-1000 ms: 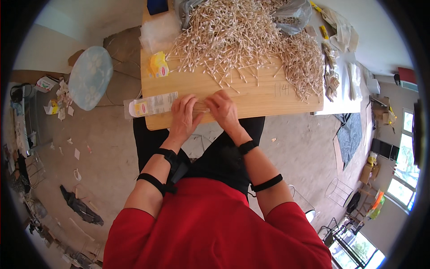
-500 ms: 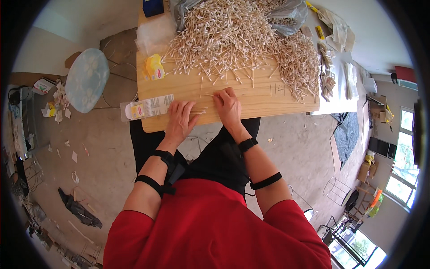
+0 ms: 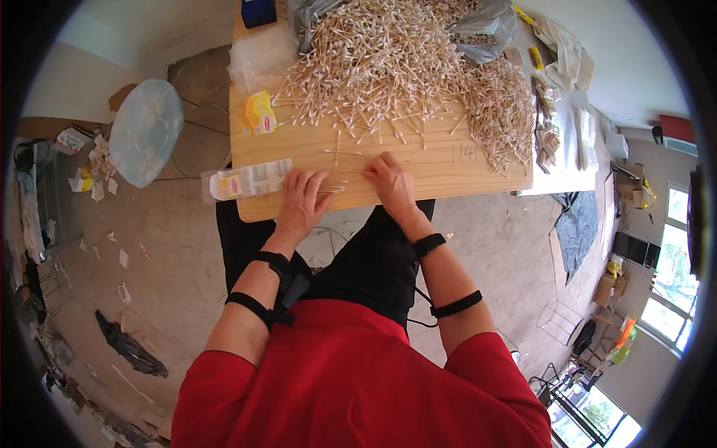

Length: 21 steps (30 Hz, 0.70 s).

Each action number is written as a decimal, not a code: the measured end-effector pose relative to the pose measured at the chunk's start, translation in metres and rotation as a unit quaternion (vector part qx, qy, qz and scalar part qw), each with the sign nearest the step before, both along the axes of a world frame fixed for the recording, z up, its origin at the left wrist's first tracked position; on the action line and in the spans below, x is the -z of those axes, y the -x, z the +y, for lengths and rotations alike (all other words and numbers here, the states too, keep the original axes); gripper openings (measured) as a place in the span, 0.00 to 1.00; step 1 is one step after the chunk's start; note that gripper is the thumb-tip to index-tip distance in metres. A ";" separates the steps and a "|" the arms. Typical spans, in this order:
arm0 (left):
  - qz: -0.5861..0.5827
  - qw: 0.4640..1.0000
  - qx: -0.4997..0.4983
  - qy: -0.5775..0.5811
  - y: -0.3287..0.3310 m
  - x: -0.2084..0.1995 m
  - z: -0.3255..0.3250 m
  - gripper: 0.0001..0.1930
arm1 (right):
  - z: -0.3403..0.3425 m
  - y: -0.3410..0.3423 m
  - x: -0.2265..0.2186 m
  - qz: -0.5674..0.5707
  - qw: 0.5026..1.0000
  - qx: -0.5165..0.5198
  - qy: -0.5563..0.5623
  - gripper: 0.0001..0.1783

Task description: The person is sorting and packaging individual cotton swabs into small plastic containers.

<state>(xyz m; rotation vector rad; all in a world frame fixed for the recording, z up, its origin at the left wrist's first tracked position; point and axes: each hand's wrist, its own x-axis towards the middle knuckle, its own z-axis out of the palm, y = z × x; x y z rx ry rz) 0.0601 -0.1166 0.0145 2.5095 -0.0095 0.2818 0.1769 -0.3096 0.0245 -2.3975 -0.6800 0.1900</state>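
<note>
wooden table [image 3: 448,178] lies beneath our fingers: left hand [image 3: 302,200] pinches 1 swab bundle [image 3: 335,187], probably keeping it together between thumb and fingers; whether right hand [image 3: 392,184] pinches something, we cannot tell.

The left hand [image 3: 302,198] holds cotton swabs [image 3: 337,187] near the desk [image 3: 441,178] edge. The right hand [image 3: 390,184] is beside them. A swab pile [image 3: 377,63] lies beyond.

My left hand [image 3: 303,200] lies knuckles up, its fingers bent and its thumb spread below them, as my right hand [image 3: 391,187], near but not touching it, holds thumb and fingertips close together; my bare left forearm [image 3: 252,285] and right forearm [image 3: 446,273] slant inward
</note>
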 end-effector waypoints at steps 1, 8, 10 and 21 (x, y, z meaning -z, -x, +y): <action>-0.004 1.000 0.003 -0.001 0.000 0.000 0.002 0.28 | 0.003 0.003 0.001 -0.011 0.999 -0.042 -0.031 0.07; -0.007 1.000 0.011 0.018 -0.003 -0.003 -0.003 0.27 | 0.037 -0.015 0.003 -0.031 0.997 0.047 -0.055 0.06; -0.013 1.000 0.007 0.020 -0.001 -0.002 -0.001 0.27 | 0.033 -0.014 0.000 -0.028 0.997 0.040 -0.066 0.05; -0.010 1.000 0.009 0.011 -0.002 0.001 0.000 0.27 | 0.005 0.002 0.007 -0.045 0.997 0.008 -0.063 0.04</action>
